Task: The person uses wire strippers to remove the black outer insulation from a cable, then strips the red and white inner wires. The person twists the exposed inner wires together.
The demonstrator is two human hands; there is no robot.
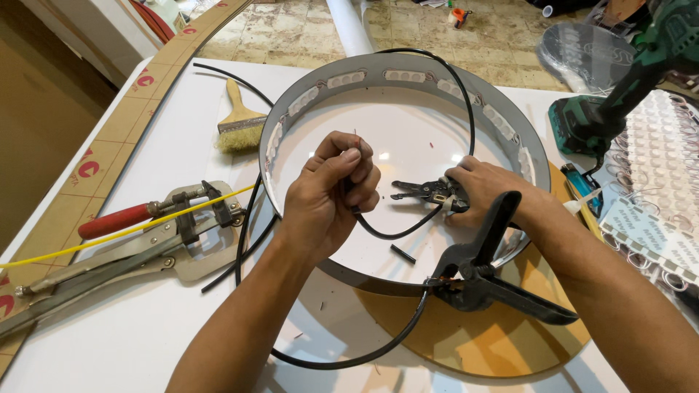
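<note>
Left hand [331, 193] (fist-tight) around black cable [386, 234]

Cordless drill [641, 80] cropped at top edge, wire end hidden inside left hand [328, 200]

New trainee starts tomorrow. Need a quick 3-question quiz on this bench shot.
1. True or false: the left hand pinches the end of the black cable.
2. What does the right hand hold? A) paintbrush B) wire stripper C) cordless drill
3. What is clipped onto the near rim of the round metal ring?

Key: 1 true. 2 B, the wire stripper. 3 the black spring clamp.
</note>
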